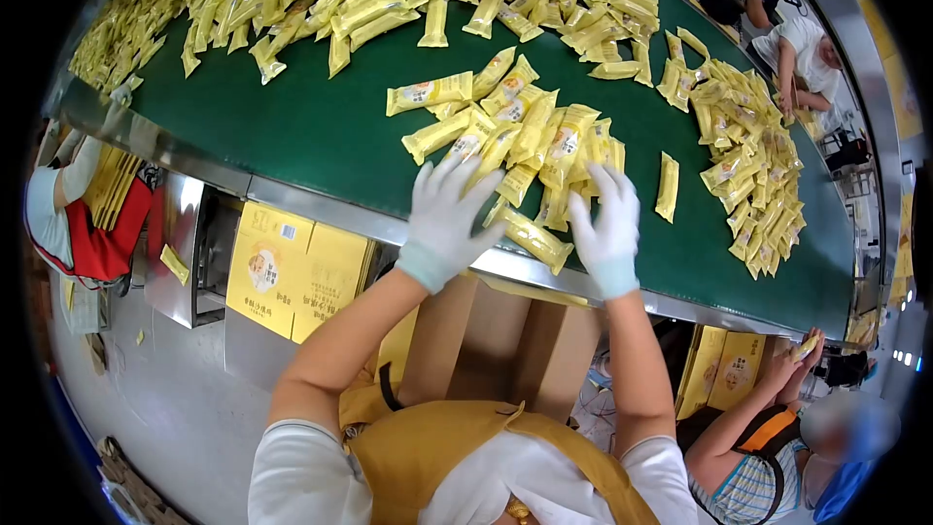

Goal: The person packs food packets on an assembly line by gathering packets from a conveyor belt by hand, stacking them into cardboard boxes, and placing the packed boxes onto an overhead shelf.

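Yellow packets [566, 148] lie just past the left grip [447, 219] and right grip [606, 231], both spread wide. One loose packet [533, 237] slants long-ways between them, its far end nearer the left.

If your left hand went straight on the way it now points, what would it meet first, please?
The left hand would most likely meet the yellow packets just ahead of it; whether it already touches them is hard to tell.

Yellow packets [567, 148] cluster on a green table [321, 141]. A heap [369, 8] lies at their eleven o'clock, another heap [753, 151] at three
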{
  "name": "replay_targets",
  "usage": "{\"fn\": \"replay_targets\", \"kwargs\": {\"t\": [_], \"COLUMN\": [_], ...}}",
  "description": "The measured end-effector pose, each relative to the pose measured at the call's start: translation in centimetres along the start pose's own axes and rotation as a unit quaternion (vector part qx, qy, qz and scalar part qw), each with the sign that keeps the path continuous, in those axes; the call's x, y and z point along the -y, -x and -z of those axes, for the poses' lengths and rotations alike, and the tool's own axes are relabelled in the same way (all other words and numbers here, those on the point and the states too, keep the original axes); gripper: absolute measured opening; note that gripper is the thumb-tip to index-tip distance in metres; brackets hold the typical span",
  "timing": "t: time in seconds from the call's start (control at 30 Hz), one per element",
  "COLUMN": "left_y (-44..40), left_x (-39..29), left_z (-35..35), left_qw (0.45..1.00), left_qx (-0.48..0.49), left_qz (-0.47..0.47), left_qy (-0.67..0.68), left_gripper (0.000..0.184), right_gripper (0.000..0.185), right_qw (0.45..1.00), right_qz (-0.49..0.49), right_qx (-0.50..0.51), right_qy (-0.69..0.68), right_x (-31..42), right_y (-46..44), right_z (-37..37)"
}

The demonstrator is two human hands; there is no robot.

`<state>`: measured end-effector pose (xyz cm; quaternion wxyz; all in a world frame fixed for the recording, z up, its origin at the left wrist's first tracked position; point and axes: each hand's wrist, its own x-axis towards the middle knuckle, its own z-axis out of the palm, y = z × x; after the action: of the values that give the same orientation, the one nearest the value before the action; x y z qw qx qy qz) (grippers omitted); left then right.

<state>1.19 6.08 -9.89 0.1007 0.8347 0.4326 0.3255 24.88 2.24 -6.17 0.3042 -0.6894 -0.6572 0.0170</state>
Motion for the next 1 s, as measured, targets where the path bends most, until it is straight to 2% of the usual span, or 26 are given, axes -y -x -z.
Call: {"fn": "replay_targets", "kwargs": {"t": [0.07, 0.13, 0.23, 0.4, 0.5, 0.6, 0.63, 0.73, 0.77, 0.87, 0.9, 1.0], "left_y": [-3.3, -5.4, -6.8, -6.5, -6.0, -4.6, -3.8, -1.6, -1.1, -0.1, -0.3, -2.5], "left_x": [-0.5, -0.3, 1.5, 4.1, 4.0, 5.1, 5.4, 7.5, 7.6, 7.8, 7.0, 2.9], "left_z": [-1.5, -3.0, -3.9, -2.8, -1.5, -1.1, -0.9, -0.8, -0.7, -0.5, 0.2, 3.6], "left_qw": [0.995, 0.99, 0.983, 0.983, 0.966, 0.964, 0.977, 0.987, 0.994, 0.986, 0.987, 0.968], "left_qx": [0.077, 0.102, 0.126, 0.162, 0.212, 0.215, 0.168, 0.103, 0.048, 0.053, 0.051, 0.185], "left_qz": [0.005, 0.046, 0.066, 0.047, 0.04, 0.032, 0.021, -0.038, -0.052, -0.063, -0.053, 0.151], "left_qy": [-0.07, -0.089, -0.114, -0.077, -0.144, -0.151, -0.127, -0.121, -0.086, -0.146, -0.144, -0.076], "left_gripper": [0.067, 0.076, 0.083, 0.082, 0.077, 0.073, 0.056, 0.038, 0.024, 0.02, 0.025, 0.032], "right_gripper": [0.067, 0.076, 0.08, 0.068, 0.064, 0.063, 0.062, 0.062, 0.059, 0.055, 0.044, 0.037], "right_qw": [0.997, 0.972, 0.96, 0.985, 0.986, 0.985, 0.984, 0.984, 0.987, 0.996, 0.993, 0.991], "right_qz": [0.007, -0.023, -0.063, -0.022, 0.005, 0.043, 0.051, 0.084, 0.073, 0.017, 0.041, -0.079], "right_qx": [0.078, 0.141, 0.16, 0.122, 0.117, 0.116, 0.109, 0.069, 0.041, 0.012, -0.017, 0.052], "right_qy": [0.026, 0.184, 0.22, 0.118, 0.12, 0.121, 0.128, 0.139, 0.133, 0.087, 0.108, 0.091], "right_x": [0.7, 2.2, 0.2, -5.9, -6.6, -7.4, -7.8, -10.2, -10.6, -10.9, -10.6, -10.7], "right_y": [-4.1, -6.2, -7.8, -5.8, -4.3, -2.9, -2.5, -1.6, -1.1, 0.0, 0.1, 0.6], "right_z": [-2.7, -4.4, -5.2, -4.3, -3.4, -1.7, -1.3, -0.3, 0.0, 1.0, 1.2, 2.4]}}
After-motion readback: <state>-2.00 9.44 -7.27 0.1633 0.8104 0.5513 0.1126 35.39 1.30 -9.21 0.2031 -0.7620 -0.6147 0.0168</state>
